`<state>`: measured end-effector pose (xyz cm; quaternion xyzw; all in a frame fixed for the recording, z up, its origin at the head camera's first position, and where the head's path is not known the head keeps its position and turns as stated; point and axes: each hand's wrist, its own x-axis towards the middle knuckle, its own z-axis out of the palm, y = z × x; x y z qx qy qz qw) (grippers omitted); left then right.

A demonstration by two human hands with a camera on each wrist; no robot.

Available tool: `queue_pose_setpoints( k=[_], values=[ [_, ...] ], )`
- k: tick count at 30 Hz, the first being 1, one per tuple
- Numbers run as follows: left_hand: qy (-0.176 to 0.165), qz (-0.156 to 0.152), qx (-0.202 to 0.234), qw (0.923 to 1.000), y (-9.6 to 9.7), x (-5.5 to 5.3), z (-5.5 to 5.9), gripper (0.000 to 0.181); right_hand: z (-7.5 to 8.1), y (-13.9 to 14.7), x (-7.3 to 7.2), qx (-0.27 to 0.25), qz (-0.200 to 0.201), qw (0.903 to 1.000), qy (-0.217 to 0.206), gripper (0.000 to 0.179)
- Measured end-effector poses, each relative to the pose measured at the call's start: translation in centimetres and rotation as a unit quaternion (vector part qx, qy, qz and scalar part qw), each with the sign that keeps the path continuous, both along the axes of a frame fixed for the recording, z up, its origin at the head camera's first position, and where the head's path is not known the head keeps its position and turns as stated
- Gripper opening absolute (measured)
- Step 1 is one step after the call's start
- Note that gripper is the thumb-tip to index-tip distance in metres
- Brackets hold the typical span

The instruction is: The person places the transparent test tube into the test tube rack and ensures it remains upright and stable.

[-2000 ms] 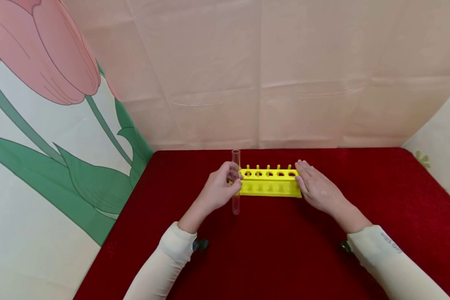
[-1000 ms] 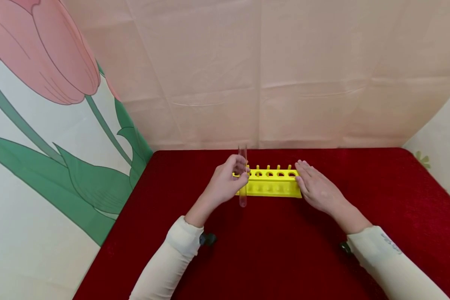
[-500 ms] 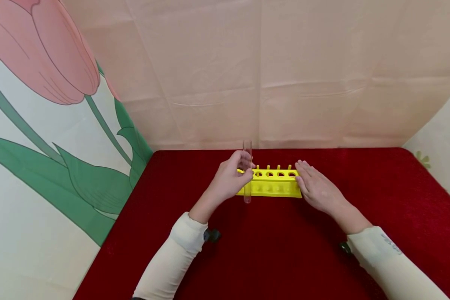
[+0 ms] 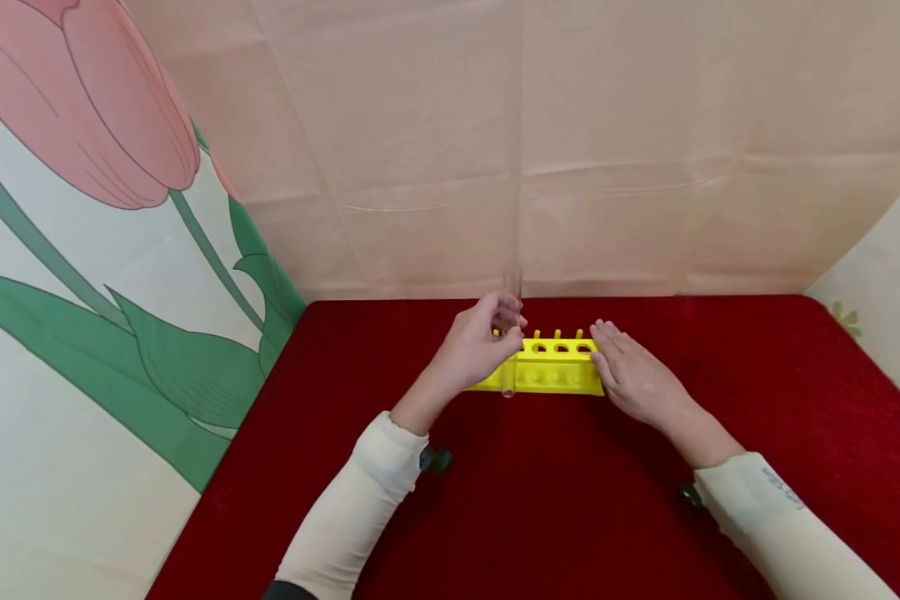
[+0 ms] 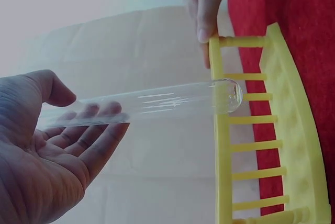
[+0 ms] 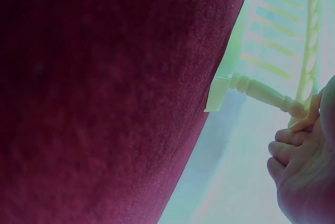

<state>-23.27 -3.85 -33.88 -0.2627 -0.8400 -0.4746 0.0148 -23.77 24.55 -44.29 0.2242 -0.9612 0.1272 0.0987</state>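
Observation:
A clear test tube (image 4: 509,379) hangs upright in my left hand (image 4: 476,342), pinched between thumb and fingers. In the left wrist view the rounded bottom of the tube (image 5: 227,96) lies close beside the top plate of a yellow test tube rack (image 4: 558,375); whether they touch cannot be told. My right hand (image 4: 637,375) holds the rack's right end, its fingers behind the corner and its thumb in front. From the right wrist, that hand (image 6: 306,166) shows at the end of the rack's top plate. My left hand hides part of the rack's left side.
The rack stands on a table with a red cloth (image 4: 555,508), towards the far edge. Round holes run along its top, and several short pegs stand behind them. A beige curtain (image 4: 607,150) hangs behind the table, and a tulip-patterned cloth (image 4: 120,250) covers the left side.
My left hand has carried the test tube to the right and a little upward, from the rack's left end to before its left part. The right hand and the rack stay still.

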Motion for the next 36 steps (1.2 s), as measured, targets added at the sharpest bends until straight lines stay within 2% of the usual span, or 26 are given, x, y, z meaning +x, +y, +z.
queue_pose_setpoints(
  k=[20,28,36],
  values=[
    [0.007,-0.011,0.012,0.9999,2.4,-0.7,0.5,0.032,0.2,-0.1,0.1,-0.002,-0.006,0.9999,-0.015,0.056],
    [0.015,-0.026,0.017,0.9994,3.5,-1.2,0.7,0.033,0.2,-0.1,0.0,-0.006,-0.004,0.9999,-0.011,0.056],
    [0.004,-0.035,0.027,0.9990,4.3,-1.7,1.0,0.034,0.2,0.1,0.0,-0.012,-0.003,0.9999,-0.011,0.056]
  ],
)
